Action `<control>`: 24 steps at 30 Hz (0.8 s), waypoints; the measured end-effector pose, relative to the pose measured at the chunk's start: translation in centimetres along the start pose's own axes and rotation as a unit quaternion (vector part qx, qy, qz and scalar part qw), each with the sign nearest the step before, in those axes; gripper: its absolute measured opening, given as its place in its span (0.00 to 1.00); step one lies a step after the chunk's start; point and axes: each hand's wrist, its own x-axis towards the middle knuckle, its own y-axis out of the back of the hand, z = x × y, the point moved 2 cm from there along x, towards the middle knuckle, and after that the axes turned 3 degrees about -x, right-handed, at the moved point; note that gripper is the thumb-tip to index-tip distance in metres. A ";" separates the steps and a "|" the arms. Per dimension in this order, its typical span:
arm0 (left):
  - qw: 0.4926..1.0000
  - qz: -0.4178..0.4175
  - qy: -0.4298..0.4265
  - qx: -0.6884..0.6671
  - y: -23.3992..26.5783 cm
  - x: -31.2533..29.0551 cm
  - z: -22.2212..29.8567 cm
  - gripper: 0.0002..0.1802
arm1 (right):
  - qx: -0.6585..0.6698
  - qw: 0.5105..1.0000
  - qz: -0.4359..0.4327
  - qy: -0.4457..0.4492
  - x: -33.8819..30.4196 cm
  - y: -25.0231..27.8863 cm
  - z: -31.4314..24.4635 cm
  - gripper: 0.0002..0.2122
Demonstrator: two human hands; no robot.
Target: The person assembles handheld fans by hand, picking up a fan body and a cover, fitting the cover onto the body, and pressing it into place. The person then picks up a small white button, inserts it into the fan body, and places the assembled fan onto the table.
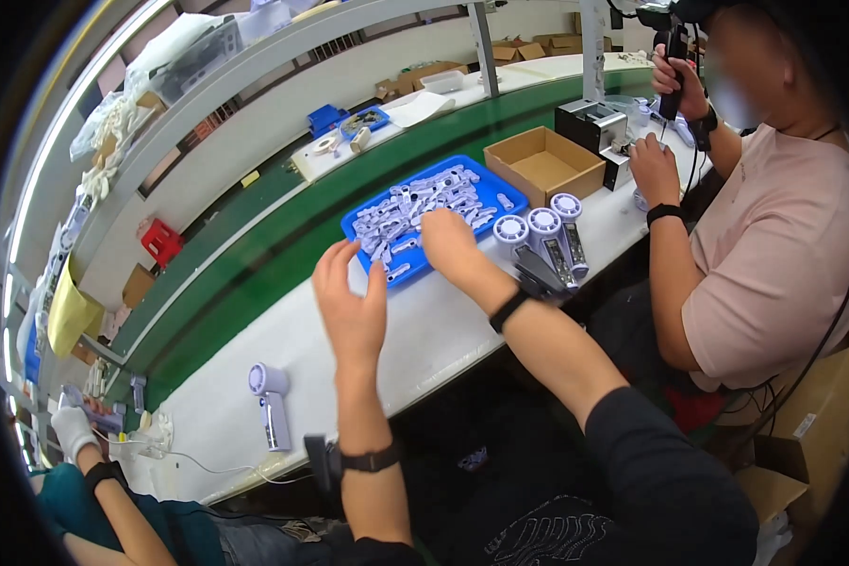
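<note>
A blue tray (489,182) heaped with small pale-purple plastic parts (415,203) lies on the white bench. Over the near side of the tray, my right hand (449,242) reaches in with its fingers curled down among the parts; what they grip, if anything, is hidden. My left hand (351,307) is raised by the tray's near left corner, fingers and thumb apart, holding nothing. To the right of my right wrist, three pale-purple handheld fans (544,223) lie side by side, their handles showing inner parts. Another handheld fan (270,401) lies farther left on the bench.
An open cardboard box (542,162) stands beyond the fans, beside a black-and-silver machine (594,127). At right, a co-worker in a pink shirt (759,255) holds a black power tool (672,71). A gloved person works at lower left. A green belt (283,222) runs behind the bench.
</note>
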 end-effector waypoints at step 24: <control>0.997 -0.076 0.016 -0.021 3.2 -7.6 -2.9 0.37 | 0.538 0.836 0.101 -0.032 -16.7 7.7 1.7 0.14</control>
